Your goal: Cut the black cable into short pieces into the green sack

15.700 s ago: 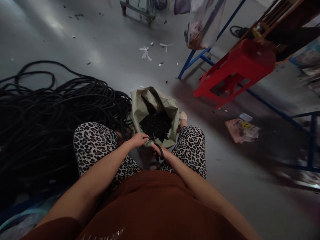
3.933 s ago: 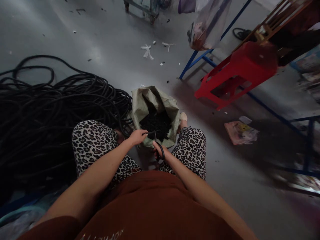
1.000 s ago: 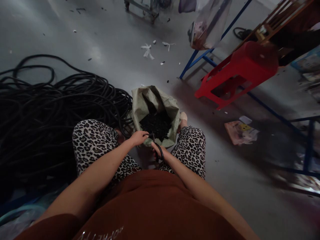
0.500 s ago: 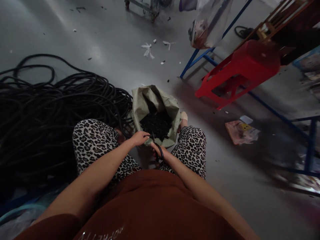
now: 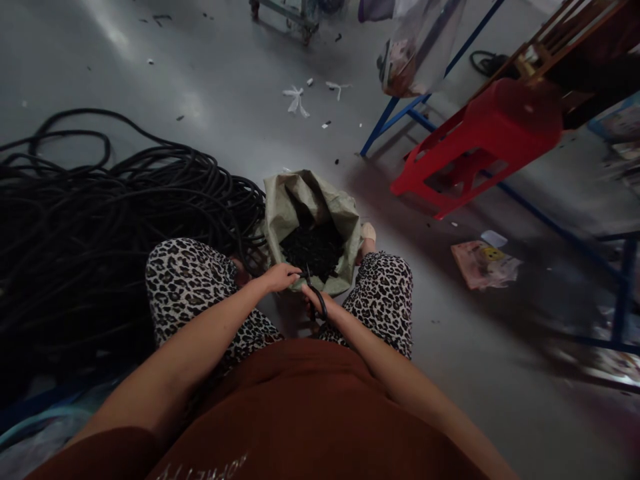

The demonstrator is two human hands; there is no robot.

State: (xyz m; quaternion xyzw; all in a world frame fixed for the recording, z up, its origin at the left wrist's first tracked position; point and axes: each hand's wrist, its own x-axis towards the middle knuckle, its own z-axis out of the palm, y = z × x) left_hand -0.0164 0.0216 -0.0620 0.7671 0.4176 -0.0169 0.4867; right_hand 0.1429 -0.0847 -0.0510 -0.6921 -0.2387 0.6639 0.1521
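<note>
I sit with a greenish woven sack [image 5: 285, 207] between my knees; it holds several short black pieces [image 5: 313, 250]. My left hand [image 5: 280, 275] pinches the end of a black hose [image 5: 299, 274] just above the sack's near rim. My right hand [image 5: 315, 301] grips black-handled scissors [image 5: 320, 303], whose blades point up at the hose end. The two hands are almost touching.
A large tangled pile of black hose [image 5: 100, 227] covers the floor at my left. A red plastic stool [image 5: 480, 143] lies tipped against a blue metal rack [image 5: 400, 113] at the right. Scraps of paper [image 5: 483, 263] and white litter [image 5: 295, 100] lie on the grey floor.
Almost nothing differs; my hands stay at the sack's rim, with small shifts of the scissors and the hose end between frames.
</note>
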